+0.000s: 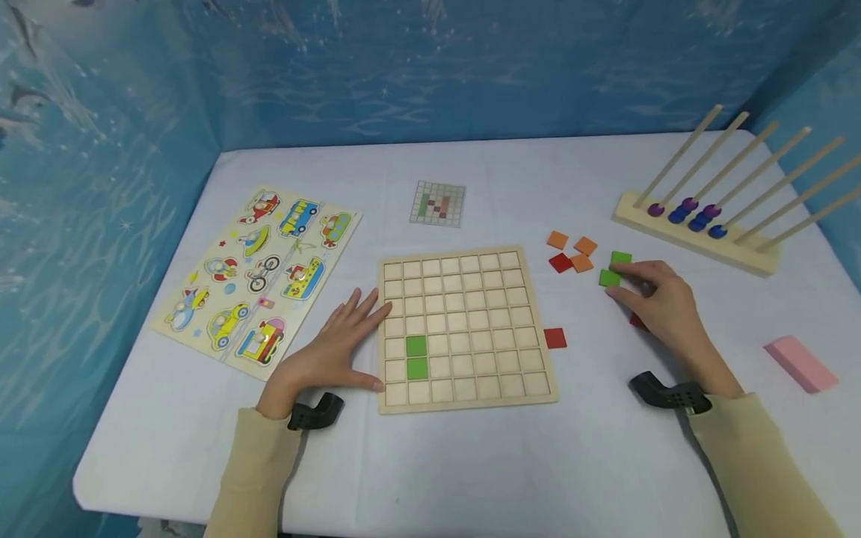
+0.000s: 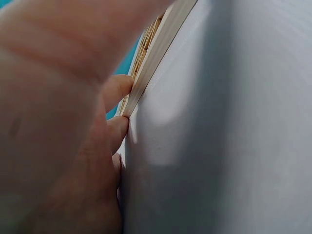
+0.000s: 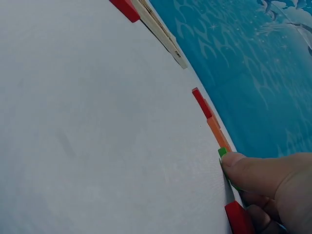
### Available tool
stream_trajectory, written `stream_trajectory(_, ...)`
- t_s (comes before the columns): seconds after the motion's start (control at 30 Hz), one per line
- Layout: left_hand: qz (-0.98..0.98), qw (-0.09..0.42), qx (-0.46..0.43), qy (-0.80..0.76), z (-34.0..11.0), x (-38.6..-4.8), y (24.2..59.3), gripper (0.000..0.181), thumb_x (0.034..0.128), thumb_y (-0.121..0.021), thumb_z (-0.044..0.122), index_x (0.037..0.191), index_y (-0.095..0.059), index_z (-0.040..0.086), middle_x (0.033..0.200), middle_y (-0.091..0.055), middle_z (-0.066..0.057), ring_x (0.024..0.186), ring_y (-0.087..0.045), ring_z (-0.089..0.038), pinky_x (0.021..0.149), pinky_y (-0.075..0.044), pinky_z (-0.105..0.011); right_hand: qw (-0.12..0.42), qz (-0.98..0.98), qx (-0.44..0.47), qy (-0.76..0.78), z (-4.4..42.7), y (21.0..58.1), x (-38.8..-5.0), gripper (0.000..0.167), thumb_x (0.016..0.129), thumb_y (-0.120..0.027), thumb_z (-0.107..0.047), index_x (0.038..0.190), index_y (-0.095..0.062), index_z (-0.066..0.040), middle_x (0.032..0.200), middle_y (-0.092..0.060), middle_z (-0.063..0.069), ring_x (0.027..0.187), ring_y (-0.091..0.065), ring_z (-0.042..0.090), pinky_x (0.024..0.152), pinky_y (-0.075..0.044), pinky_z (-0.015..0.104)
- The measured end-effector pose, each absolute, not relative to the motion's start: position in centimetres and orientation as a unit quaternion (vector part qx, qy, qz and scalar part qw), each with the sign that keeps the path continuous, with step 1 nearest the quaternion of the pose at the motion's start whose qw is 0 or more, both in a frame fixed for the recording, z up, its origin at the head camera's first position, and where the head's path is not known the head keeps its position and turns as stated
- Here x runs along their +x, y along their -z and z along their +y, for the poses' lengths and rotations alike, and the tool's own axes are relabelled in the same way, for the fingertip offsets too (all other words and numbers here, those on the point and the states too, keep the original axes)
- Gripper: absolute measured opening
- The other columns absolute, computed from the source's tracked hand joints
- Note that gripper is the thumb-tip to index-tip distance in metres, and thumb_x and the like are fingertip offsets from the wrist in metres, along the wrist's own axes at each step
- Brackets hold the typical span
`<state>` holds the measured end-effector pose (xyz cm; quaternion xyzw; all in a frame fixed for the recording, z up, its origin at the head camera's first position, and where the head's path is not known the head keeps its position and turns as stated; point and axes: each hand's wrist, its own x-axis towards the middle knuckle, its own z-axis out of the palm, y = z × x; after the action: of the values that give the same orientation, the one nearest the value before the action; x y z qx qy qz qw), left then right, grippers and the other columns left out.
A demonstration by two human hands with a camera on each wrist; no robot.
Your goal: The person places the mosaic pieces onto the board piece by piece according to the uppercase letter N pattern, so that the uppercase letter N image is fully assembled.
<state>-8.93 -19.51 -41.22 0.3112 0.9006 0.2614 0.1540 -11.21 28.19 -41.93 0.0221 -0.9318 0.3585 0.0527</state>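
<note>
A wooden grid board point(image 1: 498, 323) lies mid-table with two green tiles point(image 1: 417, 357) in neighbouring cells of its second column. My left hand point(image 1: 332, 347) is spread along the board's left edge; its fingertips and thumb touch the frame, as the left wrist view also shows. At the right, my right hand point(image 1: 662, 302) pinches a green square tile point(image 1: 609, 278) between thumb and fingers. Another green tile point(image 1: 621, 257) lies just beyond it. Partly under that hand is a red tile point(image 3: 239, 218). Orange tiles point(image 1: 557, 239) and a red tile point(image 1: 560, 262) lie loosely between board and hand.
One red tile point(image 1: 555, 338) sits against the board's right edge. A small pattern card point(image 1: 454, 203) lies behind the board. To the left is a vehicle puzzle board point(image 1: 276, 258); at the back right stands a peg rack point(image 1: 699, 237) with beads. A pink block point(image 1: 800, 364) lies far right.
</note>
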Motion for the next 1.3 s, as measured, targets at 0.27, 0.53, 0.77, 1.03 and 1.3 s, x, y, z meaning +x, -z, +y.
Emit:
stream_trajectory(0.27,0.902,0.158,0.306,-0.26,-19.4,-8.9,41.0,0.115,0.0624,-0.083,0.047,0.15,-0.019,0.009,0.155,-0.002,-0.012,0.139,0.013,-0.028,0.109,0.002,-0.045,0.083,-0.935,0.031,-0.342,27.9,42.2,-11.4,0.029,0.083,-0.071,-0.005,0.109,-0.064,0.004,0.107,-0.052,0.02,0.102,-0.048,0.038,0.084,-0.039,0.054)
stream_trajectory(0.53,0.902,0.158,0.306,-0.26,-19.4,-8.9,40.8,0.115,0.0623,-0.084,0.047,0.15,-0.02,0.008,0.155,-0.002,-0.012,0.139,0.012,-0.028,0.109,0.002,-0.044,0.088,-0.935,0.032,-0.342,27.8,42.1,-11.4,0.028,0.084,-0.07,-0.005,0.109,-0.063,0.006,0.107,-0.053,0.021,0.104,-0.048,0.04,0.086,-0.039,0.057)
stream_trajectory(0.77,0.9,0.154,0.312,-0.263,-19.4,-9.0,41.0,0.114,0.0632,-0.084,0.046,0.15,-0.02,0.008,0.155,-0.003,-0.013,0.139,0.011,-0.03,0.109,0.002,-0.047,0.083,-0.935,0.025,-0.343,27.9,41.5,-11.1,0.032,0.087,-0.067,-0.012,0.113,-0.062,0.005,0.111,-0.054,0.022,0.1,-0.048,0.036,0.08,-0.039,0.04)
stream_trajectory(1.03,0.9,0.156,0.31,-0.265,-19.3,-8.9,41.0,0.114,0.0633,-0.083,0.046,0.149,-0.02,0.008,0.155,-0.003,-0.013,0.139,0.011,-0.031,0.108,0.0,-0.049,0.106,-0.931,0.032,-0.349,28.2,41.9,-12.7,0.034,0.087,-0.068,-0.027,0.116,-0.066,-0.009,0.11,-0.06,0.009,0.097,-0.051,0.024,0.075,-0.038,0.026)
stream_trajectory(1.3,0.9,0.155,0.31,-0.263,-19.4,-9.0,40.9,0.114,0.0634,-0.083,0.047,0.15,-0.02,0.008,0.155,-0.003,-0.012,0.139,0.012,-0.03,0.108,0.001,-0.049,0.135,-0.901,0.096,-0.402,22.8,37.8,-13.3,0.032,0.083,-0.074,-0.023,0.113,-0.07,-0.016,0.104,-0.063,0.003,0.092,-0.051,0.015,0.075,-0.039,0.027)
